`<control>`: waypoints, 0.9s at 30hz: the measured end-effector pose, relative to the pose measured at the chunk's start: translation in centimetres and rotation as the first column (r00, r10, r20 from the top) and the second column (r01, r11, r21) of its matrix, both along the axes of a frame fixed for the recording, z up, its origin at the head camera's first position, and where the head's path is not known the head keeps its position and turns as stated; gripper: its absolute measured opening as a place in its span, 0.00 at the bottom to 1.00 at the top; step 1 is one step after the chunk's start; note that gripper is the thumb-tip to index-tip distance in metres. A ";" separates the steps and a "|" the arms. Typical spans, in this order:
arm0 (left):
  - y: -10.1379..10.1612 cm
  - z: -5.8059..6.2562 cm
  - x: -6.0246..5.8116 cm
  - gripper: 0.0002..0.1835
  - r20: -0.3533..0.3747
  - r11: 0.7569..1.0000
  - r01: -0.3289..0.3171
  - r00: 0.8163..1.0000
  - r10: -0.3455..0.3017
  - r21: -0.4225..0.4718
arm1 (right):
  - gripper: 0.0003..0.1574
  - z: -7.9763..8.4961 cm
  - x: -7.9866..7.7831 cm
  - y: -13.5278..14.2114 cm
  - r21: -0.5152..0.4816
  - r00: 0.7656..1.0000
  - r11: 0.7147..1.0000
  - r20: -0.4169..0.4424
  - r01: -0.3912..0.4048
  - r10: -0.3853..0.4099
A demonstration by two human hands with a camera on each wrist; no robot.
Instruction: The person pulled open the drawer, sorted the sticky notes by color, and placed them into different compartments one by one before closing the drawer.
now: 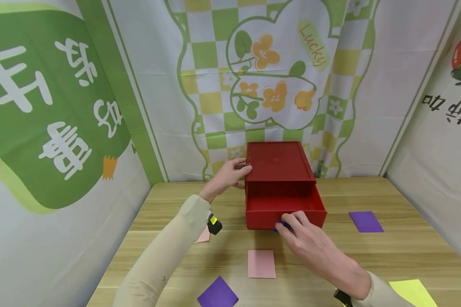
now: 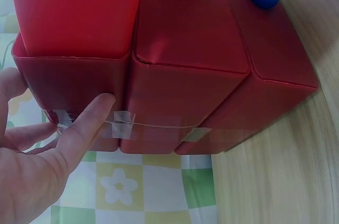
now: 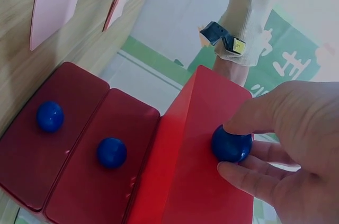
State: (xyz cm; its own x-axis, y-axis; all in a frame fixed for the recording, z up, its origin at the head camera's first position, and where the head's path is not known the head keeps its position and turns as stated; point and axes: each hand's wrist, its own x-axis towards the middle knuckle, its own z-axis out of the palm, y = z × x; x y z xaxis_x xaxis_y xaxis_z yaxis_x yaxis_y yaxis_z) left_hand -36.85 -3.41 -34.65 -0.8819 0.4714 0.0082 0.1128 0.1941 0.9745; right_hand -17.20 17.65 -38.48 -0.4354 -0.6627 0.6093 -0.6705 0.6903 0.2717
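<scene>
A red drawer cabinet (image 1: 278, 162) stands on the table against the back curtain, its top drawer (image 1: 263, 219) pulled out; the part of the drawer's inside that shows holds nothing. My right hand (image 1: 311, 238) pinches the blue round knob (image 3: 231, 145) of that drawer between thumb and fingers. At the cabinet's upper left, my left hand (image 1: 229, 175) rests on the side with its fingers spread, one fingertip touching the red wall in the left wrist view. Two lower drawers, each with a blue knob (image 3: 112, 152), are closed. Clear tape and a thin strand (image 2: 159, 125) run along the cabinet's side.
Purple paper squares (image 1: 366, 221) lie right of the cabinet and at the front. A pink square (image 1: 261, 264) lies before the cabinet, another (image 1: 203, 236) partly behind my left sleeve. Yellow paper (image 1: 412, 292) is at front right. Printed curtains (image 1: 153, 85) enclose the table.
</scene>
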 end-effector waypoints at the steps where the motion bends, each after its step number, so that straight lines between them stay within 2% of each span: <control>1: 0.0 0.0 0.0 0.30 0.001 1.000 -0.002 1.000 0.002 0.000 | 0.31 0.0 0.1 0.0 -0.001 1.000 1.000 0.003 -0.002 0.002; 11: -0.1 0.0 0.0 0.31 0.000 1.000 0.004 1.000 -0.004 -0.001 | 0.30 -0.2 0.6 -0.1 -0.007 0.999 0.999 0.026 -0.044 0.044; 18: -0.2 -0.4 -0.3 0.31 -0.006 1.000 -0.001 1.000 0.001 -0.009 | 0.28 0.0 0.4 -0.1 -0.029 0.997 0.996 0.012 -0.079 0.079; 20: -0.3 -0.2 -0.1 0.31 0.002 1.000 0.006 1.000 -0.006 -0.015 | 0.25 0.1 0.2 -0.1 -0.042 0.995 0.994 -0.006 -0.097 0.097; 25: -0.2 -0.1 -0.1 0.31 -0.005 1.000 0.006 1.000 -0.006 -0.023 | 0.21 0.9 0.0 -0.1 -0.102 0.987 0.982 -0.051 -0.156 0.151; 27: -0.1 -0.4 -0.4 0.31 -0.015 1.000 -0.004 1.000 0.004 -0.016 | 0.21 1.5 0.1 0.0 -0.127 0.983 0.974 -0.044 -0.185 0.181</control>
